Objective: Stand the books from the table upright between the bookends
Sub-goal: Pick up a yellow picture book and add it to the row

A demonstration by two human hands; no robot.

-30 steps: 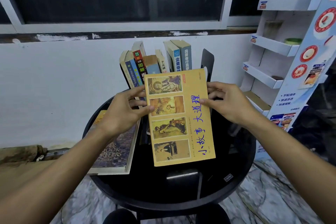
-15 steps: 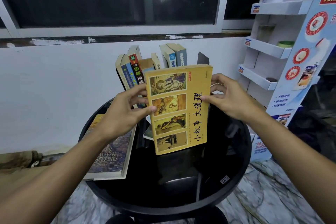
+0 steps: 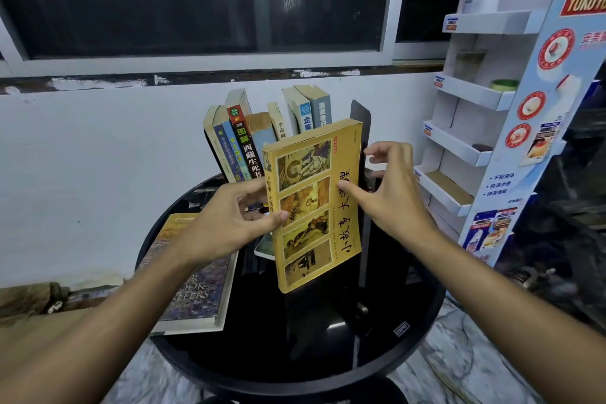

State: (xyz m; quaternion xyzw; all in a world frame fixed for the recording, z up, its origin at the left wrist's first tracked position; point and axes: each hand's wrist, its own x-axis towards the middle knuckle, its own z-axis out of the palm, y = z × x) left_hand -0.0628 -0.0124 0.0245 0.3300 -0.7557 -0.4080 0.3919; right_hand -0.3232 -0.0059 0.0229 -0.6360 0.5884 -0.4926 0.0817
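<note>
Standing by the round black desk (image 3: 410,367), here's where the job sits, nearest stuff first.

At about 8 o'clock on the desk there's a thick purple-covered book (image 3: 193,298) lying flat, nobody touching it. That one's not done yet.

In the middle of the desk, both hands are clamped on the yellow book (image 3: 314,207). The left hand (image 3: 226,223) grips the spine edge with its thumb on the front cover. The right hand (image 3: 393,197) pinches the opposite edge, thumb on the cover and fingers behind. The book is nearly upright, leaning a bit to the left, cover facing the person. I can't tell if its bottom corner is touching the desk or just above it.

Just behind it, low down, a white-and-green edge (image 3: 264,249) pokes out. It might be another flat book, hard to say.

At 12 o'clock there's the row of upright books (image 3: 262,138), maybe seven or eight, fanned and leaning somewhat. The tall black bookend (image 3: 360,115) stands at 1 o'clock, with a gap between it and the last spine. The bookend at the other end is mostly hidden.

So I'd call it well past halfway. The yellow book needs slotting into that gap, then the purple one and maybe that hidden one.
</note>
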